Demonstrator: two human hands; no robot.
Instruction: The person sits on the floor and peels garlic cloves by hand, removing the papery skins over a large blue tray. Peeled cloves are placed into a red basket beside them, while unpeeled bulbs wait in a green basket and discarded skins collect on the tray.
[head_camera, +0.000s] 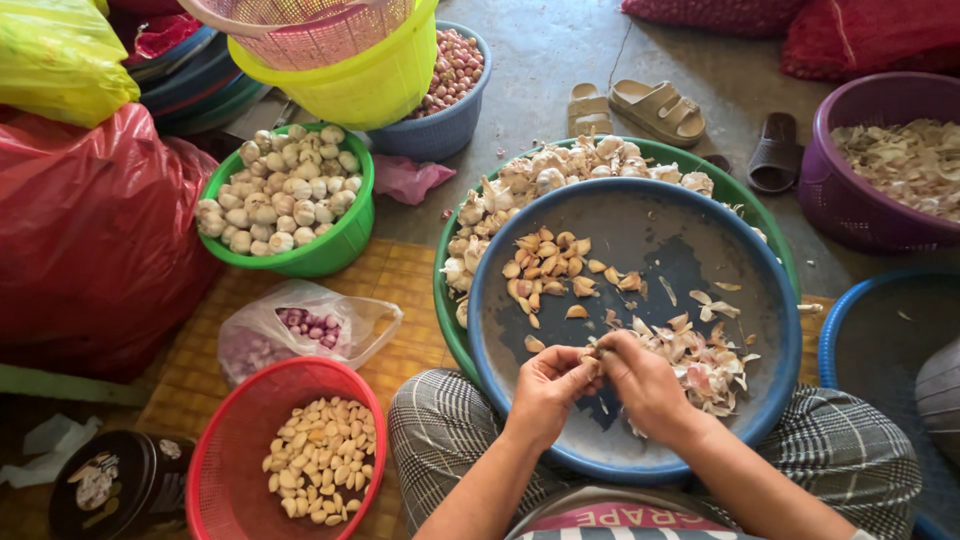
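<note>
**A garlic clove is being peeled over the blue tray**

A small garlic clove (592, 352) is pinched between the fingertips of the left hand (545, 385) and the right hand (640, 378). Both grips are narrow and closed on the clove, and the two hands are touching. The clove is held just above the blue tray (640, 455), which is rested on the lap. It looks like the skin is being pulled off right now. For the next move, a small, careful pull would be needed, so the clove is not dropped.

Just beside the right hand, a heap of loose skins (700, 365) is seen in the tray. Farther up the tray, unpeeled cloves (550, 268) are spread out. Behind the tray, whole garlic bulbs (560, 175) are piled in a green basin (448, 310). To the left, peeled cloves (322, 455) are kept in a red basket (225, 450) on the floor mat. More bulbs are held in a small green bowl (330, 255).
</note>
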